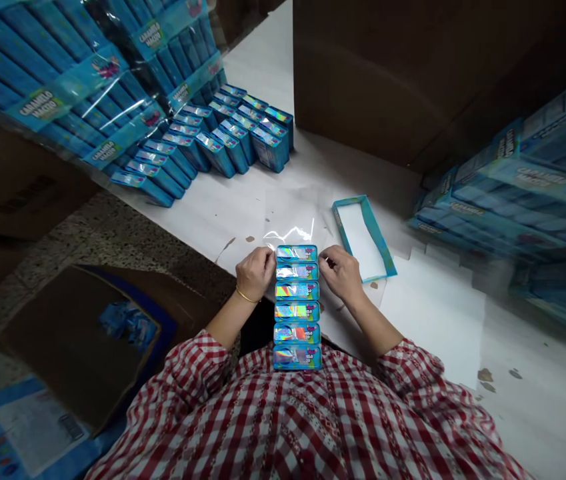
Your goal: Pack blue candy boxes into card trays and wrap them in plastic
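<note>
Between my hands runs a row of several small blue boxes [297, 311] with shiny holographic labels, reaching from the table edge back to my shirt. My left hand [255, 272] is closed beside the far end of the row, its fingertips at the left side of the boxes. On the opposite side my right hand [341, 272] is curled in a pinch near the far boxes. Whatever is between the fingertips is too small to make out. Clear plastic film [289, 225] with bright glare lies just beyond the row.
A shallow blue tray [393, 267] with a white bottom sits right of my right hand. Several loose blue boxes [233, 137] stand at the back left, beside wrapped packs [73, 87]. Blurred packs [527, 180] are stacked right. An open carton [83, 333] is at lower left.
</note>
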Motion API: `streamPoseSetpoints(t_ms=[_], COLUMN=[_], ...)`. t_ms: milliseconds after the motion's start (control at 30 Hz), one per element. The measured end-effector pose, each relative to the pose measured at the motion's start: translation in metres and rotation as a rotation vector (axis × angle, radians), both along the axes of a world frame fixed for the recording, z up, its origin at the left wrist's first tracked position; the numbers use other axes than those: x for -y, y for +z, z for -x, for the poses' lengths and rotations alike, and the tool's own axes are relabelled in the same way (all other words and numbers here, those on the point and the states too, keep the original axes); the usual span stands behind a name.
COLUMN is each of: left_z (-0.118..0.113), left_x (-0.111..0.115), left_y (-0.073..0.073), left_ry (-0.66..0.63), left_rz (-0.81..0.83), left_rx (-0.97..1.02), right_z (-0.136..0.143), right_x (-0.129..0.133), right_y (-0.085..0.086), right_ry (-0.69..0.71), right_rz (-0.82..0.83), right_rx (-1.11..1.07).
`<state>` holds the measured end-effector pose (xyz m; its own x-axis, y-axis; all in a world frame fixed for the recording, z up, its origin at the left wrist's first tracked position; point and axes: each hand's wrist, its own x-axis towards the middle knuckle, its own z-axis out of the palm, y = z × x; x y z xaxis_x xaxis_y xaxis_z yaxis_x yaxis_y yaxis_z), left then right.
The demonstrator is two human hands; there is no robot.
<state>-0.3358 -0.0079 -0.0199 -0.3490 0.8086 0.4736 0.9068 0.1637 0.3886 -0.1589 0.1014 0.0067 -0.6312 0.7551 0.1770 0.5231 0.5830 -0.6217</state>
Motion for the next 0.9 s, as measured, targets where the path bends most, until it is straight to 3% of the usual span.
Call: streamPoseSetpoints(t_ms=[300,567,733,900], left_z=[0.006,0.013,0.005,-0.005], left_x=[-0.009,-0.015,-0.006,0.028], left_y=[0.008,0.026,0.029,0.013], left_ry=[-0.084,-0.112,-0.090,-0.155], left_rz=[0.003,0.035,-0.107,-0.258], left_rx=[0.083,0.234,0.088,-0.146], right_z=[0.010,0.011,0.003,-0.022], right_x=[-0.013,-0.024,-0.005,0.016], right_y=[0.023,0.034,0.032,0.017], right_ry=[0.006,0.086,0.107,0.292], right_rz=[-0.028,0.067,-0.267,-0.647], right_rx=[0.232,0.188,0.148,0.098])
